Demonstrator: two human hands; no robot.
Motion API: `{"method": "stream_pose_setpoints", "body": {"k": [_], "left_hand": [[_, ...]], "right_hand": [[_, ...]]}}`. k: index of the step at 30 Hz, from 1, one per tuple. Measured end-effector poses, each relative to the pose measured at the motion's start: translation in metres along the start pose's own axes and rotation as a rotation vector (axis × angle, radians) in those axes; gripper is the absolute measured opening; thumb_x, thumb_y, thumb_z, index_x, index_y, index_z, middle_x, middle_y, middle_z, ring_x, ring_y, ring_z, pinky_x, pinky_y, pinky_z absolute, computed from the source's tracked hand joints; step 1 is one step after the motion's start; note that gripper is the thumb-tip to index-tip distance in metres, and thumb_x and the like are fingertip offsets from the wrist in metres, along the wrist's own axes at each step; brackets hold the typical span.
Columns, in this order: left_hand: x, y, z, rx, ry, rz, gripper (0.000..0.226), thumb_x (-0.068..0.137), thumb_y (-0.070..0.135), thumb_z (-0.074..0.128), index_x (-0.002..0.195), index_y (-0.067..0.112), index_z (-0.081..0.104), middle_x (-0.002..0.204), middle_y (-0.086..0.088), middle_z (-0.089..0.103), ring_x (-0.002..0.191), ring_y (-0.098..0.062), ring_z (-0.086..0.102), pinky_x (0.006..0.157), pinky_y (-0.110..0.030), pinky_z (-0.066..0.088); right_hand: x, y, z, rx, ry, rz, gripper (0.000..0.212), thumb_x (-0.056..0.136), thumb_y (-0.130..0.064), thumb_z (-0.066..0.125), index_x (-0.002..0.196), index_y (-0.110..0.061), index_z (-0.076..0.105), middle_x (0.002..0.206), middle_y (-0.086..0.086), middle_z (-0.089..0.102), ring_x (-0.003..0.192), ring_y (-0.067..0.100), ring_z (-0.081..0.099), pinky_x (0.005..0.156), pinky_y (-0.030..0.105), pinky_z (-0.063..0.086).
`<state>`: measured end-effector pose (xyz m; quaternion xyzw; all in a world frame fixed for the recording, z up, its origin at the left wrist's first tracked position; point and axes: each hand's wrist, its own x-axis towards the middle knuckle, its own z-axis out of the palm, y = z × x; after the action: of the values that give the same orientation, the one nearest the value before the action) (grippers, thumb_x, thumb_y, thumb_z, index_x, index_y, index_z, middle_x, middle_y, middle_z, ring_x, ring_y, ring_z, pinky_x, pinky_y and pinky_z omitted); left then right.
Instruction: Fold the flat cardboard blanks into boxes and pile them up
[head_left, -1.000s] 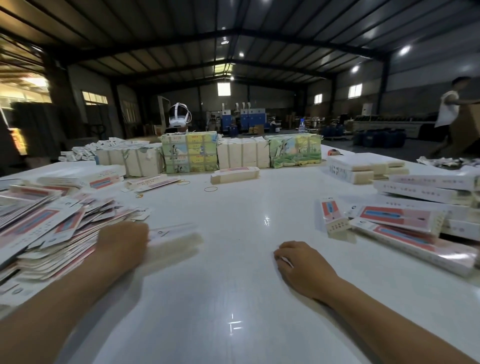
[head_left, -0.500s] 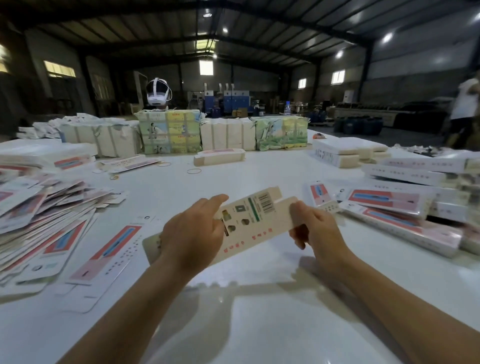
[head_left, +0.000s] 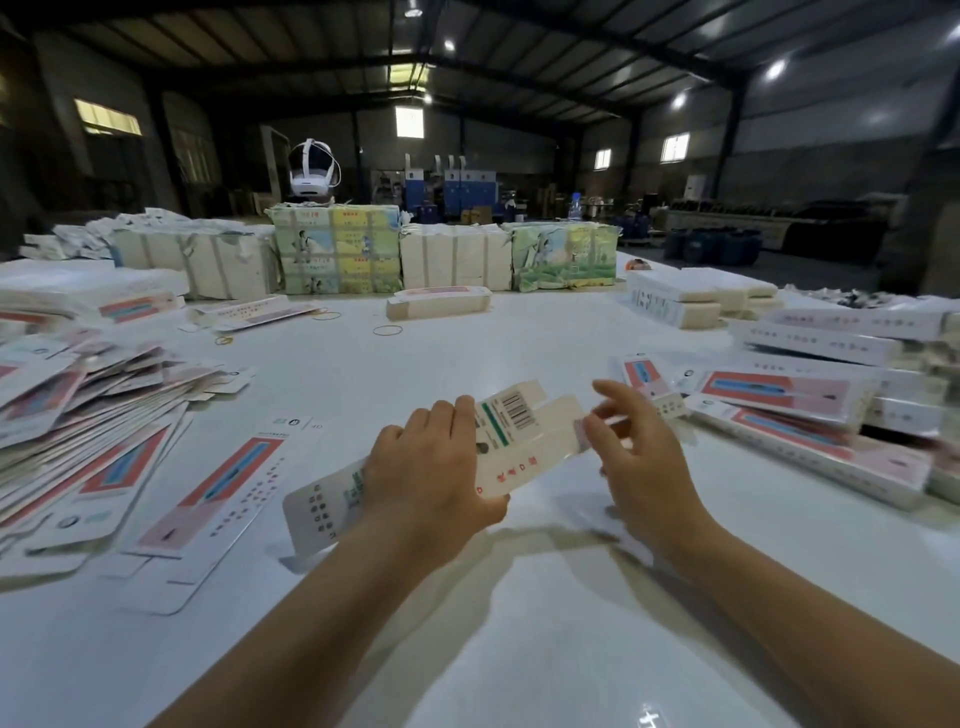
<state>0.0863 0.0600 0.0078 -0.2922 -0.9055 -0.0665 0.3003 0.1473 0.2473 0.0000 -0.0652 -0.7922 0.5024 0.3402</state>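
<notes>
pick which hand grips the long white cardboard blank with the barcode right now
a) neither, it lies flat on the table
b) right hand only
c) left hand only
c: the left hand is wrapped round the middle of the long white cardboard blank, held above the white table, while the right hand has spread fingers at its end flap.

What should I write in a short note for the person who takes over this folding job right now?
Left hand: grips the middle of one cardboard blank, held above the white table.
Right hand: at the blank's far end, fingers loosely curled at the end flap; a firm grip is not clear.
Flat blanks: loose heap on the left, one lying apart beside it.
Folded boxes: piled on the right.
Done: part of the stock is folded and piled.
Left: finish this blank, pile it on the right, continue with the heap.
</notes>
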Motion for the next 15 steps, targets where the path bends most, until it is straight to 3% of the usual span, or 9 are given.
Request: {"method": "stream_pose_setpoints", "body": {"k": [2,3,5,7,11,15], "left_hand": [[0.001,0.002,-0.001,0.019,0.012,-0.036,0.087,0.076,0.066,0.053,0.14,0.018,0.019,0.121,0.004,0.044,0.106,-0.015,0.044,0.085,-0.027,0.037],[0.001,0.004,-0.001,0.033,0.015,-0.046,0.087,0.076,0.066,0.053,0.139,0.017,0.019,0.121,0.003,0.044,0.106,-0.015,0.044,0.084,-0.027,0.037],[0.0,0.009,-0.002,0.075,0.022,-0.05,0.088,0.076,0.068,0.052,0.14,0.016,0.02,0.121,0.003,0.044,0.106,-0.015,0.045,0.083,-0.027,0.037],[-0.002,0.013,-0.001,0.118,0.023,-0.044,0.088,0.076,0.068,0.052,0.139,0.015,0.021,0.121,0.002,0.044,0.106,-0.016,0.045,0.083,-0.027,0.035],[-0.007,0.012,0.001,0.141,-0.001,-0.023,0.087,0.076,0.068,0.053,0.138,0.013,0.024,0.119,0.001,0.045,0.105,-0.016,0.046,0.083,-0.028,0.035],[-0.007,0.016,0.001,0.127,0.029,0.026,0.09,0.075,0.068,0.055,0.137,0.013,0.021,0.118,0.001,0.044,0.103,-0.017,0.045,0.082,-0.029,0.035]], "right_hand": [[-0.003,-0.005,-0.001,-0.328,0.144,-0.339,0.028,0.095,-0.013,0.053,0.122,-0.011,0.059,0.109,0.0,0.05,0.094,0.014,0.05,0.078,0.014,0.041],[-0.005,-0.007,0.0,-0.446,0.137,-0.501,0.026,0.093,-0.013,0.052,0.116,-0.006,0.063,0.107,0.006,0.051,0.097,0.017,0.047,0.083,0.013,0.038],[-0.011,-0.006,0.005,-0.623,0.046,-0.628,0.026,0.089,-0.018,0.051,0.105,-0.003,0.066,0.101,0.011,0.057,0.096,0.024,0.046,0.086,0.019,0.04],[-0.015,-0.007,0.012,-0.675,-0.062,-0.535,0.024,0.087,-0.019,0.055,0.103,-0.006,0.067,0.1,0.008,0.057,0.095,0.024,0.045,0.084,0.033,0.046],[-0.014,-0.01,0.016,-0.295,-0.207,-0.155,0.009,0.087,-0.016,0.064,0.095,-0.016,0.068,0.097,-0.005,0.051,0.091,0.007,0.046,0.075,0.008,0.041],[-0.012,-0.015,0.009,0.124,-0.229,0.145,0.011,0.082,-0.004,0.063,0.075,-0.01,0.056,0.098,0.008,0.064,0.086,0.016,0.068,0.067,0.019,0.053]]}}
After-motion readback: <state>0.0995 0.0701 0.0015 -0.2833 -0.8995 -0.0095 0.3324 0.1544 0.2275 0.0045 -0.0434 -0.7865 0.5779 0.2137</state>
